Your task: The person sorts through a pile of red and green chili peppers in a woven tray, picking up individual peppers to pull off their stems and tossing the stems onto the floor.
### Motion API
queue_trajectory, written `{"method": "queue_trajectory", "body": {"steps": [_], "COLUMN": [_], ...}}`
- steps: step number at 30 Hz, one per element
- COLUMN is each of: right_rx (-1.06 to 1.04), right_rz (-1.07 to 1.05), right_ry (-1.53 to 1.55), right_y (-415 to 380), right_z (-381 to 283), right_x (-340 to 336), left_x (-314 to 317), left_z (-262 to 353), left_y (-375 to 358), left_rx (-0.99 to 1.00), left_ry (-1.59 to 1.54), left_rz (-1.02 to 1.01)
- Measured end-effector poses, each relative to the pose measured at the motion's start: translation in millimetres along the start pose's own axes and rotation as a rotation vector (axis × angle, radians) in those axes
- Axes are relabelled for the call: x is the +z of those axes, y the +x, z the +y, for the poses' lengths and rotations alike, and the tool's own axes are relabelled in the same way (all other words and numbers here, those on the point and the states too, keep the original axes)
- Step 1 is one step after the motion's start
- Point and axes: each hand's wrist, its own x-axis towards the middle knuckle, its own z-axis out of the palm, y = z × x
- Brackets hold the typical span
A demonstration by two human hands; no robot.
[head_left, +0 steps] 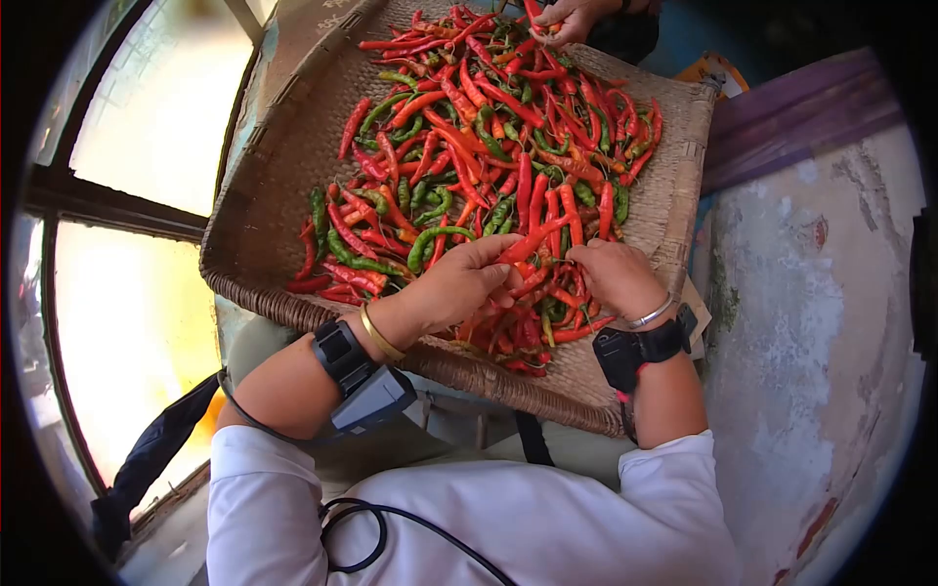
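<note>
A wide woven basket (274,215) holds a heap of red and green chili peppers (469,146). Over its near part, my left hand (467,283) is closed around the thick end of a red chili pepper (532,241), with more red peppers under its fingers. The held pepper slants up and to the right, toward my right hand (618,280). My right hand is closed in a pinch near that pepper's other end; its fingertips are partly hidden, so what they grip cannot be made out. A few red peppers lie upright-looking just beyond both hands.
Another person's hand (567,18) holds a red pepper at the basket's far edge. A bright window (137,293) stands on the left. On the right are a worn, pale wall-like surface (801,322) and a purple board (801,117). A black cable (381,513) hangs across my white shirt.
</note>
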Motion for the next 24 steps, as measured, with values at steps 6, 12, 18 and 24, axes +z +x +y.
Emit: {"method": "queue_trajectory", "body": {"steps": [6,12,18,24], "right_rx": [-0.001,-0.181,-0.039,-0.077], "right_rz": [0.057,0.163,0.202,0.242], "right_ry": [-0.074,0.023,-0.148,-0.168], "right_y": [5.9,10.3,9.2,18.4], "right_z": [8.6,2.3,2.8,-0.6], "right_x": [10.7,7.6,10.2,22.1], "left_x": [-3.1,-2.5,-10.9,-8.9], "left_z": [3.1,6.9,4.0,9.8], "left_y": [1.3,2.3,1.0,-1.5], "left_rx": [-0.003,-0.024,-0.017,0.029], "left_ry": [-0.110,-0.184,-0.193,-0.153], "left_rz": [0.063,0.137,0.122,0.169]}}
